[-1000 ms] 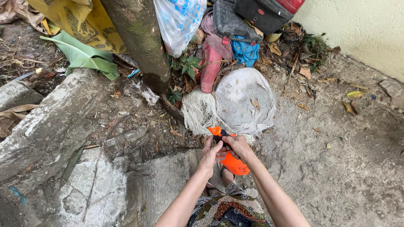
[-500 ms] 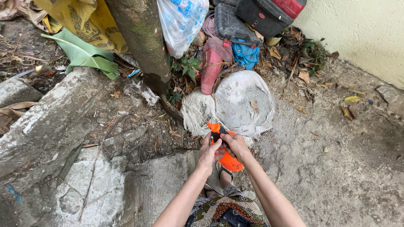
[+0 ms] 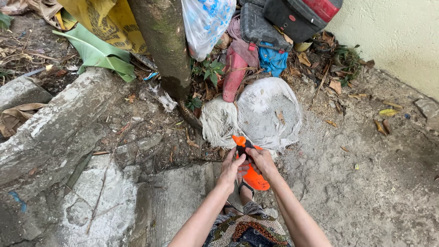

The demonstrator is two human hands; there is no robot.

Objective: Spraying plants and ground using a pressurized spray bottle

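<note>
- Orange plastic with a black middle: that is the tool (image 3: 249, 165) you hold in both hands, just in front of the grey cement-filled sack (image 3: 270, 112).
- Your left hand (image 3: 230, 168) is curled around the tool's left side, fingers closed on it.
- Your right hand (image 3: 261, 160) is wrapped over the black middle, thumb pressing on top.
- Behind the sack lie a red bag (image 3: 234, 75) and blue cloth (image 3: 273, 60), with a dark hard case (image 3: 260, 29) above them.
- Left of the sack rises a tree trunk (image 3: 165, 43); further left runs a concrete curb (image 3: 59, 121).
</note>
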